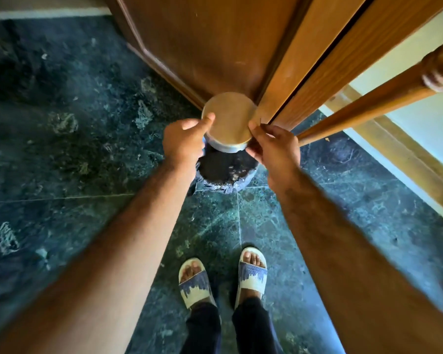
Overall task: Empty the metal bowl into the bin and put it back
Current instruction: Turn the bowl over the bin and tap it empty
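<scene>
The metal bowl (229, 121) is turned upside down, its flat base facing me, held directly over the bin (225, 172). The bin stands on the floor and is lined with a dark bag, with scraps lying inside. My left hand (186, 141) grips the bowl's left side, thumb on the base. My right hand (273, 146) grips its right side with the fingertips on the rim. The bowl's inside is hidden.
A brown wooden door (215, 47) and its frame (317, 62) stand right behind the bin. A wooden rail (368, 103) slants in from the right. Dark green marble floor (62, 149) spreads to the left. My feet in sandals (223, 279) stand just before the bin.
</scene>
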Demonstrator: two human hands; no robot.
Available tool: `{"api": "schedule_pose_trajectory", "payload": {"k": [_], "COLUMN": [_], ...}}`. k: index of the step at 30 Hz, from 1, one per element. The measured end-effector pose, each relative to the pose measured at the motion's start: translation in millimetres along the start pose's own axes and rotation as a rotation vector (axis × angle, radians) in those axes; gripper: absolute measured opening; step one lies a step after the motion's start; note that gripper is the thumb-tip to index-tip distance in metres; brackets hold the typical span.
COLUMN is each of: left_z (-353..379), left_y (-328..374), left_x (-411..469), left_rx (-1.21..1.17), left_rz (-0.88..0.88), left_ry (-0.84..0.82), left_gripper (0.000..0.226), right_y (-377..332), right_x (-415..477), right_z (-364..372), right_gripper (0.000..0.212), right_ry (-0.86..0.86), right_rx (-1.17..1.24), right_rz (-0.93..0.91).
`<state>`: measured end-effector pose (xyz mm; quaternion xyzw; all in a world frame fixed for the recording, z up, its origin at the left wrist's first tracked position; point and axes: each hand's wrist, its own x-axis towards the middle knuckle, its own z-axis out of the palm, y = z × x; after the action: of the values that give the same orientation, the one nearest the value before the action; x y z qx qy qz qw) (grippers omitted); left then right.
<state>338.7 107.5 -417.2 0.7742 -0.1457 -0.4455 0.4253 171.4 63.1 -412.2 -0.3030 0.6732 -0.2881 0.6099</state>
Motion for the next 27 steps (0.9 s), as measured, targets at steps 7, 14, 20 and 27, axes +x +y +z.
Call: {"api": "schedule_pose_trajectory", "payload": {"k": [7, 14, 20, 27], "left_z": [7, 6, 0, -3], "left_y": [-18, -33, -33, -64], "left_x": [6, 4, 7, -19], "left_rx": [0.186, 0.116, 0.027, -0.116], "left_rz": [-0.086, -0.358, -0.177, -0.299], "left_ry": [0.000, -0.041, 0.043, 0.008], "left_gripper": [0.040, 0.043, 0.042, 0.033], "right_y": [9, 21, 7, 25], "right_x": [6, 13, 17, 2], "right_z": [5, 10, 7, 0], "right_gripper": [0.016, 0.031, 0.022, 0.020], "right_ry": [-0.075, -0.106, -0.105, -0.167], "right_rx": [-0.065, -0.157, -0.076, -0.156], "right_rz": [0.186, 0.233, 0.157, 0.259]}}
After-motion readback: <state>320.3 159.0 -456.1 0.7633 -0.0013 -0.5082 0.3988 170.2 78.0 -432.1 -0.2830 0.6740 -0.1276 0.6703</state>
